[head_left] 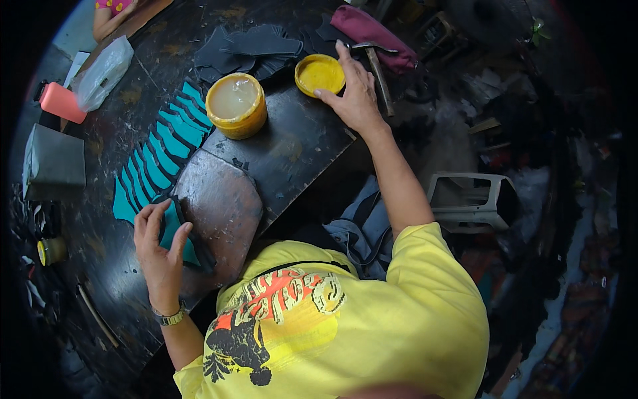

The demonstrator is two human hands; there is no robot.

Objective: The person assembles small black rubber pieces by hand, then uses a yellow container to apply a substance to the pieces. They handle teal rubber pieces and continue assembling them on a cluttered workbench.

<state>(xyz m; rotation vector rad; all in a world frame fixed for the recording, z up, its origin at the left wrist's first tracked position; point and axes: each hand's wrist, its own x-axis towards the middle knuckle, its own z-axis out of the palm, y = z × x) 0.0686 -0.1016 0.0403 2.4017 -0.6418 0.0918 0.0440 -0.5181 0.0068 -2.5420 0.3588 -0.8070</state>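
My left hand [159,247] is over a loose teal piece [174,223] with a dark edge, at the near end of the row. Its thumb and fingers are apart, with the piece showing between them. A fanned row of overlapping teal cut pieces [159,149] runs away from it. My right hand [357,96] spreads beside a round yellow lid [319,74], thumb by the lid's near rim and fingers stretched past its right side. Left of the lid stands an uncovered yellow tub [238,123] of cloudy, pale paste. A brown many-sided slab [219,199] lies between the hands.
Black cut pieces [262,43] are heaped at the back. A hammer [380,80] and a maroon pouch [372,36] lie right of the lid. At left are a clear plastic bag [103,73], a pink container [63,102] and a grey box [56,163]. A plastic stool [465,179] lies beyond the table edge.
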